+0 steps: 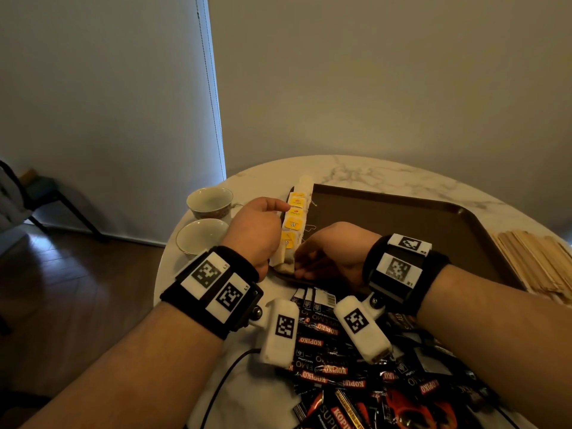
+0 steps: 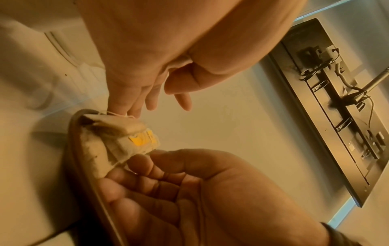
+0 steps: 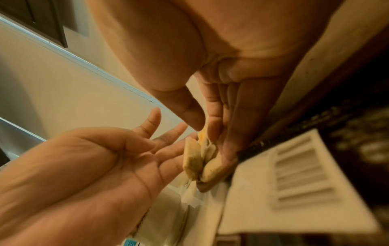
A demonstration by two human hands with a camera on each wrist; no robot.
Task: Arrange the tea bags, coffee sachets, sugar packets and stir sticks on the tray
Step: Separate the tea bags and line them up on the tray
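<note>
- Head view: a brown tray [image 1: 402, 212] lies on a round marble table [image 1: 371, 171]. A row of tea bags [image 1: 294, 224] with yellow tags runs along the tray's left edge, overlapping one another.
- The left hand [image 1: 257, 233] rests against the outer side of the row, its fingers loosely extended and closed round nothing.
- The right hand [image 1: 328, 252] sits at the near end of the row, fingers reaching the last bags; from here I cannot tell whether it grips them.
- A heap of black Kopiko coffee sachets [image 1: 340, 366] lies on the table in front of the tray, under both wrists. A stack of wooden stir sticks [image 1: 538, 261] lies just right of the tray. Two teacups [image 1: 210, 202] stand left of the tray.
- Left wrist view: the tea bags [image 2: 118, 143] lean against the tray rim [image 2: 72, 133]. The left hand's fingers [image 2: 134, 108] are straight, tips touching the top of the row. The right hand [image 2: 168, 191] is below, its curled fingertips against the bag ends.
- Right wrist view: the right hand [image 3: 221, 116] pinches the end tea bags [image 3: 200, 159] between thumb and fingers. The left hand [image 3: 94, 158] is spread, palm showing, fingertips beside the bags.
</note>
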